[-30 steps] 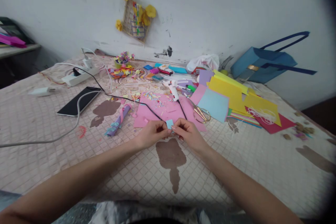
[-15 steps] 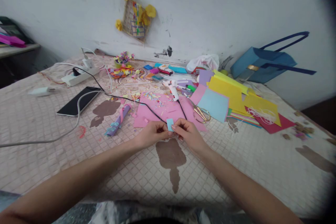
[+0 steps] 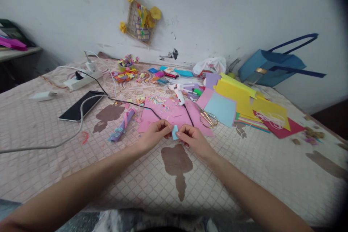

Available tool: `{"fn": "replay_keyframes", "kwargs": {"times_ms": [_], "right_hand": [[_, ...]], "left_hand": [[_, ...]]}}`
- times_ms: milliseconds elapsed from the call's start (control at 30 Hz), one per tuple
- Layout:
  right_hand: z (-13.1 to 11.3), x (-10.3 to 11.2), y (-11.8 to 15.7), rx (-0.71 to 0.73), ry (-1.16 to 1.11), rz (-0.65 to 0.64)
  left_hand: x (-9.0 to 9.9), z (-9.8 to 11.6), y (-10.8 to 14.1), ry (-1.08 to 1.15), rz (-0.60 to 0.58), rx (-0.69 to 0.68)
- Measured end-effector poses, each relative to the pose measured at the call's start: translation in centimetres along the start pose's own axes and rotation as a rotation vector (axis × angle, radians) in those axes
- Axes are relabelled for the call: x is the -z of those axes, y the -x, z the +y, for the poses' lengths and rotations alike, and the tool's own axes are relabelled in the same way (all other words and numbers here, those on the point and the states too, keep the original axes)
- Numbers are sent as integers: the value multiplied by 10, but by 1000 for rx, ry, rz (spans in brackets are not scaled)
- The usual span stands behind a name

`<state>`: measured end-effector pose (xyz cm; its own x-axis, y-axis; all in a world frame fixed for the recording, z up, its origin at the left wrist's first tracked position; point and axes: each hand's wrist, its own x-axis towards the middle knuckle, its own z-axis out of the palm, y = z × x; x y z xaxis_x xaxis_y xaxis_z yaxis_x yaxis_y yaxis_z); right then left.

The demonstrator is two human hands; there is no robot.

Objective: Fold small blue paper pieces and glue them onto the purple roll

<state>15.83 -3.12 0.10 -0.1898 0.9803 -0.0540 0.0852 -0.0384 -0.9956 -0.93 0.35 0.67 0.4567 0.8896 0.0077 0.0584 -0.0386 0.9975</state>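
Note:
A small piece of light blue paper [image 3: 174, 132] is held up between my two hands, just above the front edge of a pink sheet [image 3: 160, 113]. My left hand [image 3: 157, 134] pinches its left edge between thumb and fingers. From the other side, my right hand [image 3: 194, 138] grips it with thumb and forefinger. On the pink sheet lie tiny paper scraps, and a white glue gun [image 3: 178, 93] rests at its back. Gold-handled scissors [image 3: 208, 117] lie to the right. A purple paper roll [image 3: 123, 125] with blue and pink trim lies left of my hands.
A black phone-like slab [image 3: 81, 106], a power strip [image 3: 83, 79] and cables occupy the left. Yellow sheets [image 3: 233, 96] and a light blue sheet [image 3: 221, 108] lie on the right, before a blue bag [image 3: 272, 67]. Paper flowers [image 3: 127, 61] fill a small pot at the back.
The blue paper has tilted and looks narrower. My left hand has shifted slightly up, with its fingertips now at the paper's upper left edge. The things on the table stay put.

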Motion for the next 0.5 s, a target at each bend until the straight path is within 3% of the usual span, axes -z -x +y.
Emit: {"fn": "replay_keyframes", "kwargs": {"times_ms": [200,500], "right_hand": [[-3,0,0,20,45,-67],[-1,-3,4,271,418,205]], "left_hand": [[2,-5,-2,-101,2,-44],[-2,-3,0,-8,-29,-23]]}}
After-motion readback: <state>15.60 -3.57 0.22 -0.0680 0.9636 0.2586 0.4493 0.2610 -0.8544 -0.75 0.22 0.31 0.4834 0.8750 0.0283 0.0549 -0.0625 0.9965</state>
